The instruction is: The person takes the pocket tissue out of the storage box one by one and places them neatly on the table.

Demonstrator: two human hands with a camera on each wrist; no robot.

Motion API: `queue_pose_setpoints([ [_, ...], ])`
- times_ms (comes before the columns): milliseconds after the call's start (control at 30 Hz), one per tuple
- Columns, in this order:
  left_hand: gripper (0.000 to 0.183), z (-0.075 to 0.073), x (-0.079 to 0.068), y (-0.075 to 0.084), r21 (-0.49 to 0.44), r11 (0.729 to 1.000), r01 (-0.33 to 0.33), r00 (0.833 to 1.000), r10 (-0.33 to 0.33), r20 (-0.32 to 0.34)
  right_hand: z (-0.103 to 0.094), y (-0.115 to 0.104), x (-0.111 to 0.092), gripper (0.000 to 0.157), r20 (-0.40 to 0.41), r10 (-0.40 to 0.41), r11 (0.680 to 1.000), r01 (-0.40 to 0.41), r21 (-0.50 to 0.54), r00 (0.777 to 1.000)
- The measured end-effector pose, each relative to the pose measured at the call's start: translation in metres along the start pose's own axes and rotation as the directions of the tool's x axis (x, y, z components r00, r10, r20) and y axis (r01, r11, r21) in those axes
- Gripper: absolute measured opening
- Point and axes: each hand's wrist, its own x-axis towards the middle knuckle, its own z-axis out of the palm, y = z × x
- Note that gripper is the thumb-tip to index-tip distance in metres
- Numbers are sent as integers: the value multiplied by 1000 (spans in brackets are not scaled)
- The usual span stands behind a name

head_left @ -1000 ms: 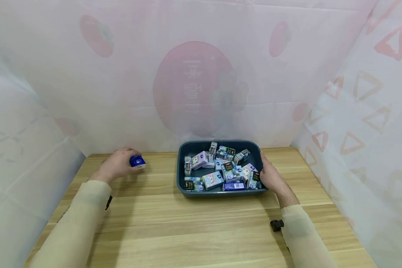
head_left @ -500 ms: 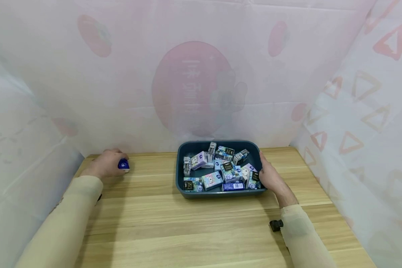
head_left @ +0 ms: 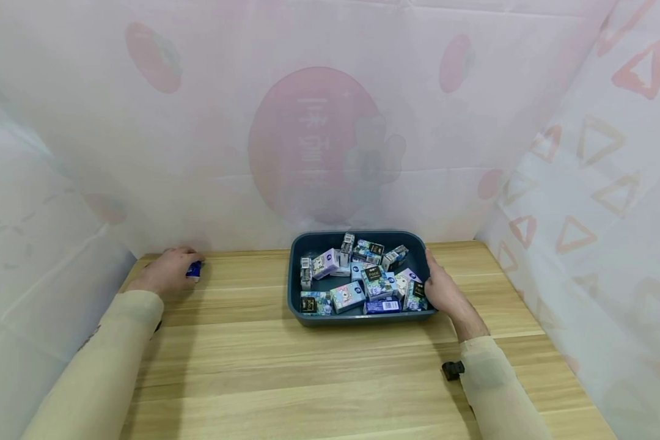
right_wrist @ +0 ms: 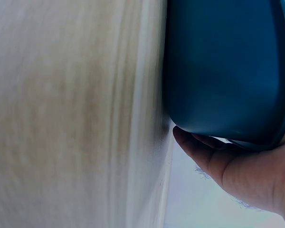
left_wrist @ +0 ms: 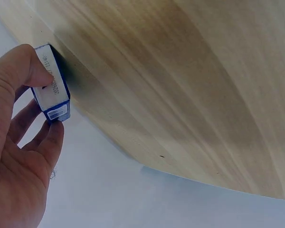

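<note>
At the far left of the table, my left hand (head_left: 167, 269) pinches a small blue-and-white pocket tissue pack (left_wrist: 52, 83) between thumb and fingertips. The pack is close over the wood, a printed date and a barcode showing in the left wrist view; in the head view mostly its blue end shows beyond the fingers. My right hand (head_left: 442, 286) rests against the right end of a dark teal plastic bin (head_left: 302, 319), its fingers lying along the outer wall below the rim. Several more tissue packs (head_left: 348, 296) lie jumbled in the bin, in light blue, purple, dark floral and deep blue.
The wooden table (head_left: 308, 385) runs back to a printed white curtain (head_left: 225, 153), with more curtain at both sides. Bare tabletop separates the left hand from the bin. A small black clip (head_left: 452, 370) is at the right cuff.
My left hand has carried the blue tissue pack left across the table, toward its far left corner, and slowed there. The right hand and the bin have stayed put.
</note>
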Motion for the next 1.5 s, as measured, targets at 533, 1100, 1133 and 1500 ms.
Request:
queue_pose_setpoints([
  [533, 65, 7, -7, -4, -25, 1000, -4, 1000, 4, -18, 0, 0, -1, 87, 2, 2, 1000, -2, -14, 1000],
  [1100, 68, 1, -11, 3, -66, 998, 25, 1000, -25, -6, 0, -2, -1, 86, 0, -3, 1000, 3, -9, 1000],
  [1133, 68, 1, -10, 5, -77, 997, 20, 1000, -21, -10, 0, -2, -1, 86, 1, -3, 1000, 3, -8, 1000],
  [1500, 73, -11, 4, 49, -165, 986, -33, 998, 24, -57, -1, -2, -1, 87, 7, 0, 1000, 0, -15, 1000],
])
